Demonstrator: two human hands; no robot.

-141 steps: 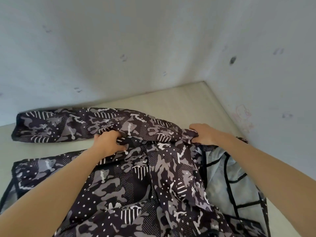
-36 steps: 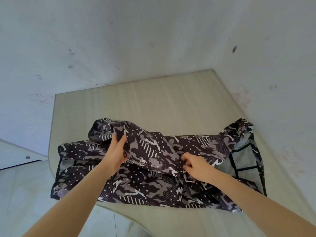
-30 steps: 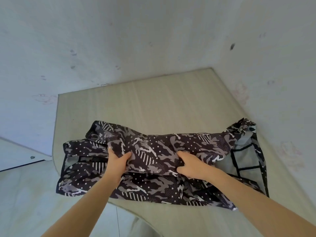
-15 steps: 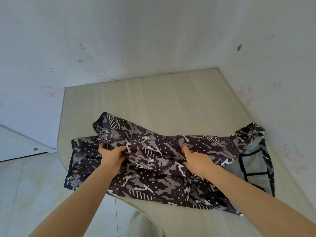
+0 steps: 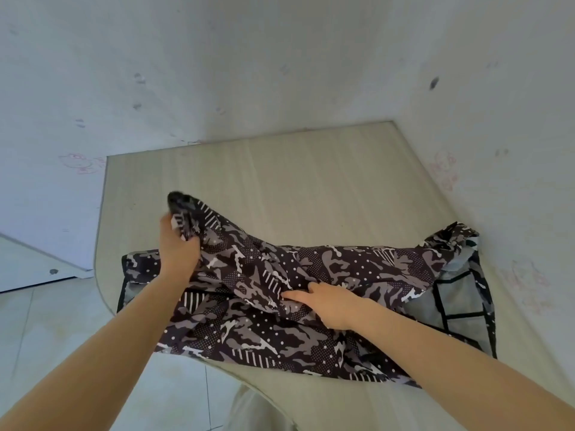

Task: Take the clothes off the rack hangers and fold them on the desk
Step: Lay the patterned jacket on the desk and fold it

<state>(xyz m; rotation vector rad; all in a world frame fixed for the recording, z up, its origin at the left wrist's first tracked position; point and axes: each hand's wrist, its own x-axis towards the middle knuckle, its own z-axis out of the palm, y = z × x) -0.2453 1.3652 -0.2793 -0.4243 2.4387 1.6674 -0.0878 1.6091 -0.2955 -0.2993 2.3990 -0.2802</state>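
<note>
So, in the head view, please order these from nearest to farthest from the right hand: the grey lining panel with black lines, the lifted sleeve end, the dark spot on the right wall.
From the right hand:
1. Grey lining panel with black lines, just to its right on the desk.
2. Lifted sleeve end, far left, gripped by the left hand.
3. Dark spot on the right wall, high above.

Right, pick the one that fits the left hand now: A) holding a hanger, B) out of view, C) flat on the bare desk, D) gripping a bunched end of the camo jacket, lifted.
D: the left hand is curled round a bunched end of the camo jacket, raised above the desk.
</note>
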